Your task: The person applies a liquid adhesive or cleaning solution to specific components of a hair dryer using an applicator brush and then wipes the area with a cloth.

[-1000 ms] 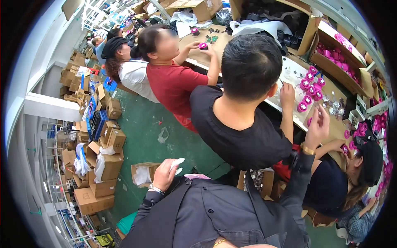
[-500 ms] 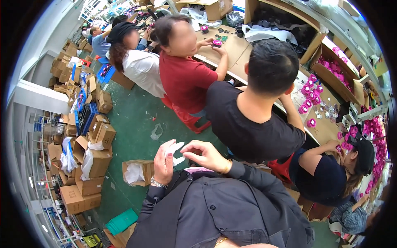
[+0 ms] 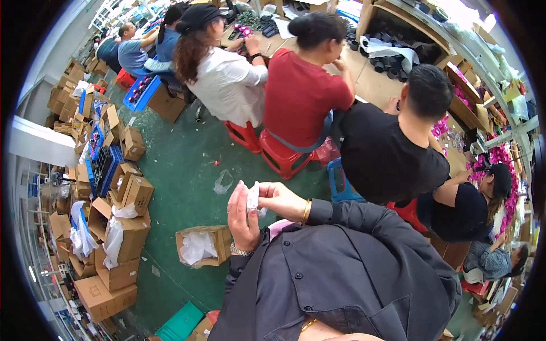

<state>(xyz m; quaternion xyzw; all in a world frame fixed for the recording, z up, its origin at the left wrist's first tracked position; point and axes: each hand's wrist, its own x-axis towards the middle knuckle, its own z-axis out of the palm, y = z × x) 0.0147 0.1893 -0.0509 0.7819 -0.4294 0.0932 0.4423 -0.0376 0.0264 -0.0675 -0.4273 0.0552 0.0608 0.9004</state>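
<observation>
Both hands are raised in front of my dark button-up shirt. Between them is a small, smooth white object [image 3: 252,196], compact like a little case; its exact kind is not clear. My left hand [image 3: 242,219], with a metal watch at the wrist, supports it from the left, fingers upright. Thumb and fingers of my right hand [image 3: 281,202] grip its right side; a gold bracelet circles that wrist. Part of the object is covered by the fingers. A bit of something pale shows just below the right hand.
An open carton [image 3: 219,262] with white plastic stands on the green floor, near a plastic scrap [image 3: 223,182]. Stacked cartons [image 3: 108,292] line the left. Seated co-workers, including one in red [image 3: 307,96], work along a bench [image 3: 364,79]. A blue stool [image 3: 340,181] stands behind one.
The white object, spread into two curved parts before, now looks compact, and my right hand has closed onto it. The view has shifted; the co-worker in red now faces the bench.
</observation>
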